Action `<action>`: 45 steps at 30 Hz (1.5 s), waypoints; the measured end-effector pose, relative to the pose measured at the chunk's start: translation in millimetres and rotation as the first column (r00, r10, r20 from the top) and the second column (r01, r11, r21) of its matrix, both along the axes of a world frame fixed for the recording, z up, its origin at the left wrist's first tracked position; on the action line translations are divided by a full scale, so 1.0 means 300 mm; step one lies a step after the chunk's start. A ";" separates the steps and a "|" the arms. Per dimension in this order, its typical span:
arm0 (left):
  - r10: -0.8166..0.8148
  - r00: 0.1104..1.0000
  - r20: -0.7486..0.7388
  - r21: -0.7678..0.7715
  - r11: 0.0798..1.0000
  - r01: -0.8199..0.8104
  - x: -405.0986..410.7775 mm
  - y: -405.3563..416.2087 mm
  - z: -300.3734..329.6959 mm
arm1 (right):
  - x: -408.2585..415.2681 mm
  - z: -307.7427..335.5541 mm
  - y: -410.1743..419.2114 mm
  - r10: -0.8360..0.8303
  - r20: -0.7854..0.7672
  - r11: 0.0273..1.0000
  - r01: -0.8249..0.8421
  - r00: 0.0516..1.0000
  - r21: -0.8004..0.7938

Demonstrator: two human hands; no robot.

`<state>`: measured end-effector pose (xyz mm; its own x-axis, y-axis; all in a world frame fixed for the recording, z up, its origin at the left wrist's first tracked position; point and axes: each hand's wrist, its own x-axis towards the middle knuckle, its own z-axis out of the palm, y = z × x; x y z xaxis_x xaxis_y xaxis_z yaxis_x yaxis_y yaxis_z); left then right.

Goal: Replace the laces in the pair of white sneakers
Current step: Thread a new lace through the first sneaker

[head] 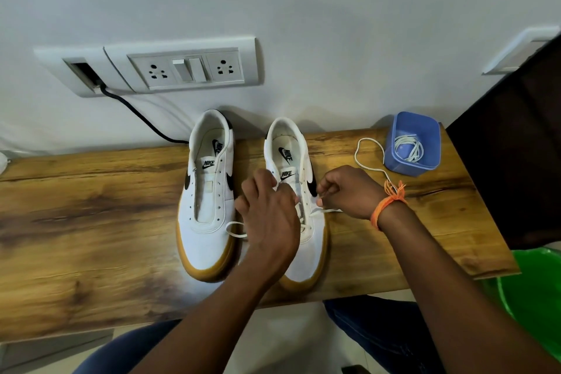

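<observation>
Two white gum-soled sneakers stand side by side on the wooden tabletop [91, 222], heels toward the wall, toes toward the person. The unlaced left sneaker [208, 200] lies just left of the left hand [270, 218], whose fingers [264, 179] rest over the tongue of the right sneaker [306, 240]. The right hand [349, 191] sits just right of that shoe, its fingertips [320, 202] pinching a white lace [326, 210] at the eyelets. Behind and right of those fingertips stands a blue plastic tub [431, 143] holding coiled laces, one looping out onto the table. Behind the fingers, on the wall, a white socket panel [182, 67].
</observation>
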<state>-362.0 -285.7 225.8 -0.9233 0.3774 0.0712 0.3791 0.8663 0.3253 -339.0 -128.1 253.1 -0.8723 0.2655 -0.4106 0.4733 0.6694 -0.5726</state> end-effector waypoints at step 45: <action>0.077 0.873 0.481 0.070 0.990 -0.126 -0.050 0.034 0.034 | 0.007 -0.035 -0.039 -0.038 -0.049 0.998 0.040 0.998 0.037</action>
<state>-376.9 -275.6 236.2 -0.8872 0.2940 -0.3555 0.0692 0.8467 0.5275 -336.9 -139.6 242.7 -0.8795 0.3146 -0.3570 0.4719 0.6728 -0.5698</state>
